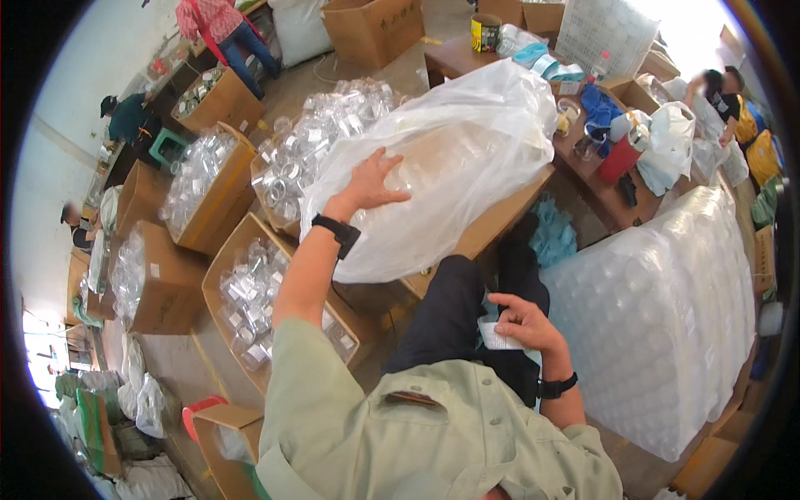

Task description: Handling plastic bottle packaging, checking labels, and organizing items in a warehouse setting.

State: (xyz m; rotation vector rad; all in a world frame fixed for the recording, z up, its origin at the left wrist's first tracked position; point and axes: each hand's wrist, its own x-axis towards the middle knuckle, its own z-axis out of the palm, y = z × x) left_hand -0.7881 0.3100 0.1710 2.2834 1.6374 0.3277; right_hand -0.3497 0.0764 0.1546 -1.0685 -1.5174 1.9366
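Observation:
My left hand (375, 182) lies with fingers spread over a large clear plastic bag (475, 96), whose mouth gapes over a cardboard box (504, 204) in front of me. The bag's bottom is hard to make out through the film. Above my lap, my right hand (527, 322) pinches a small piece of white label paper (500, 336). To the left, a box (218, 287) holds several clear plastic jars (254, 287) with white labels. Beyond it, more clear jars (333, 117) are heaped beside the bag.
A bulky stack of clear jars wrapped in film (646, 317) stands close on my right. A brown table (583, 171) carries a red thermos (623, 155) and a yellow-black tin (485, 33). More jar-filled boxes (212, 212) stand left. People (225, 33) are at the far side.

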